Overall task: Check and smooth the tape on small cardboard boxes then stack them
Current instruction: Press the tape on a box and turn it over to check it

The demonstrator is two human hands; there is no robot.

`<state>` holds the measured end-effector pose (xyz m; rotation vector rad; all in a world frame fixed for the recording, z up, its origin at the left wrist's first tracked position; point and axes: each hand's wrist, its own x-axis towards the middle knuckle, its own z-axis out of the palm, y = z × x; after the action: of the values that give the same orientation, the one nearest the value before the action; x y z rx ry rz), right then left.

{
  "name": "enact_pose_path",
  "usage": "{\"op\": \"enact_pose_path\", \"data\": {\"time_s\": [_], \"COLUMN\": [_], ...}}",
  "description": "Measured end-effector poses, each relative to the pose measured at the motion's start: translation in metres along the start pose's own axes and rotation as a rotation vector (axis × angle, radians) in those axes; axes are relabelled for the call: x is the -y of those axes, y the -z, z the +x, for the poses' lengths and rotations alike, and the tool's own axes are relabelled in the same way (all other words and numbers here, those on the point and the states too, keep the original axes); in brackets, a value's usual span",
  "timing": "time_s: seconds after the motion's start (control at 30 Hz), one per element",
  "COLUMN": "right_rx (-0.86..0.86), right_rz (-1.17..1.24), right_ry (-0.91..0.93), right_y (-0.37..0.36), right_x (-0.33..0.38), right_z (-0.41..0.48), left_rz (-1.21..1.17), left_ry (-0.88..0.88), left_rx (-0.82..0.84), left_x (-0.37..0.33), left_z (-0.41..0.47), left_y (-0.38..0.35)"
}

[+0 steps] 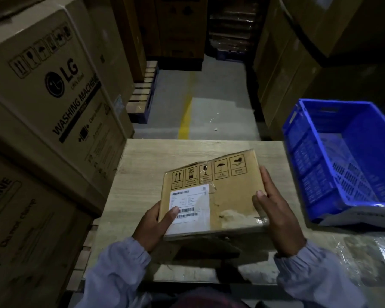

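The small cardboard box point(229, 196) is held in both hands over the middle of the worktop point(147, 165), its broad face turned up toward the camera and its near edge raised, with a dark shadow on the wood below it; whether its far edge touches the worktop cannot be told. A white label point(193, 196) with barcodes sits on the left part of that face, and a row of printed handling symbols point(209, 171) runs along the far edge. Wrinkled clear tape point(207, 182) crosses the face between the symbols and the label, and more shiny tape wraps the near right corner beside a scuffed, paler patch of cardboard. The left hand point(153, 225) grips the near left corner, thumb pressed on the label and fingers curled underneath. The right hand point(276, 218) clasps the right side, thumb lying on the top face and fingers along the edge. Both arms wear pale sleeves point(120, 267). To the right, a blue plastic crate point(309, 156) with slotted walls stands just beside the worktop's right edge, tilted slightly. Crinkled plastic film point(373, 250) shines at the lower right. Large cartons point(53, 96) printed with a washing machine brand are stacked close on the left, and more tall cartons point(298, 63) rise on the right. Beyond the worktop lies a grey floor point(220, 92) with a yellow line point(185, 121), and a pallet point(142, 92) at its left.
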<state>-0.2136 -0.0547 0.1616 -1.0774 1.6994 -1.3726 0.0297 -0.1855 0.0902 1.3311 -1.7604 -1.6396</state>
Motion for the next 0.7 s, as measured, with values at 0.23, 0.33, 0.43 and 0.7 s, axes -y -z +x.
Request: {"op": "enact_pose_path", "data": {"time_s": [0.23,0.33,0.43,0.7], "right_rx": [-0.02,0.016,0.056,-0.138], "right_rz": [-0.178,-0.335,-0.502,-0.374], "right_ry": [0.097,0.053,-0.048,-0.481], "right_y": [-0.016,-0.029,-0.032,-0.017], "right_x": [-0.019,-0.043,-0.067,-0.102], "right_z": [0.003,0.002,-0.003,-0.005], "left_rz": [0.102,0.226,0.219,0.027], "left_ry": [0.024,-0.016,-0.137,-0.165], "left_rx": [-0.021,-0.105,-0.061,-0.093], "left_x": [-0.002,-0.006,-0.015,-0.032], "left_z": [0.006,0.004,-0.006,-0.019], "left_y": [0.029,0.039,0.041,0.056]}}
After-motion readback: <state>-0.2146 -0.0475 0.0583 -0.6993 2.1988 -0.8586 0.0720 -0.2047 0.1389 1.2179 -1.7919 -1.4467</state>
